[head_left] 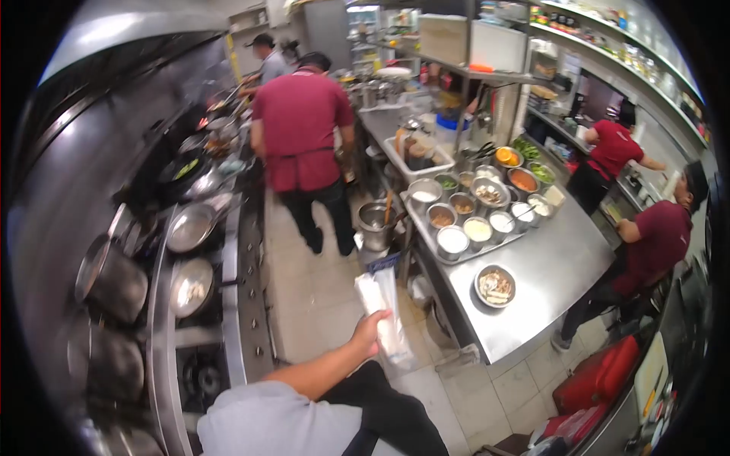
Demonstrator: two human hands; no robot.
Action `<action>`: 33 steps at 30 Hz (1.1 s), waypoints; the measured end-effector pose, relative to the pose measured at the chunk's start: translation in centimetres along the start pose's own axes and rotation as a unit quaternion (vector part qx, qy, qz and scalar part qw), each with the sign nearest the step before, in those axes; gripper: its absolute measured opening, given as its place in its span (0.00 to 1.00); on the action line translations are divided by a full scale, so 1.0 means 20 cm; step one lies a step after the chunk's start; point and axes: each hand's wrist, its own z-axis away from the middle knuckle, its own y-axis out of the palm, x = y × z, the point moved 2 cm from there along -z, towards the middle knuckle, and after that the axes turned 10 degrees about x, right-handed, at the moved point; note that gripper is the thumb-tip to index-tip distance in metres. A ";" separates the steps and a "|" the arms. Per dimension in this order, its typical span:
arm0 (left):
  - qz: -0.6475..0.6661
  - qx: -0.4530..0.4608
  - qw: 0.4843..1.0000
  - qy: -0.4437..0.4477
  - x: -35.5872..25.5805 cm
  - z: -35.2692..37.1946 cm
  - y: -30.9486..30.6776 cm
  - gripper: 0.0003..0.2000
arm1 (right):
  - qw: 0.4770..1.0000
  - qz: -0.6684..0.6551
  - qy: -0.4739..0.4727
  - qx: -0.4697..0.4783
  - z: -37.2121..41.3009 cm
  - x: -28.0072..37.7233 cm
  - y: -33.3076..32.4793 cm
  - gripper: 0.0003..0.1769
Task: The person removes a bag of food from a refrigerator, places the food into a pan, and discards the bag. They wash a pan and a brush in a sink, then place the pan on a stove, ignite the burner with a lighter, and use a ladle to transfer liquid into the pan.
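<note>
My left hand (369,334) reaches out at the lower middle, its fingers wrapped round a long white packet (391,330). The packet looks like clear plastic around something pale; I cannot make out its contents. A blue patch shows by its far end. Below and left of the hand are my grey sleeve and dark apron. My right hand is out of view. To the left of my arm, a pan (192,289) with pale pieces of food sits on the stove (163,334). Another pan (192,228) stands just behind it.
On the steel counter (563,266) stand a metal bowl of sliced food (494,287) and a tray of ingredient bowls (477,235). A person in a red shirt (304,125) stands in the aisle ahead. Two people in red are at the right. A red bag (597,376) lies lower right.
</note>
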 end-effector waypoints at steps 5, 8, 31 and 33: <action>-0.019 -0.001 0.999 0.026 0.09 0.13 0.03 0.19 | 0.999 0.006 -0.050 0.001 -0.13 -0.21 0.04 0.23; -0.001 -0.007 0.999 0.040 0.06 0.23 0.01 0.19 | 0.998 0.009 -0.068 0.016 -0.18 -0.29 0.05 0.22; -0.006 -0.074 0.913 0.401 -1.53 0.08 -0.88 0.22 | 0.631 -0.173 -0.743 0.137 0.88 3.44 -1.16 0.11; 0.025 -0.073 0.916 0.393 -1.64 -0.05 -1.09 0.21 | 0.602 -0.168 -0.775 0.097 0.95 3.71 -1.17 0.11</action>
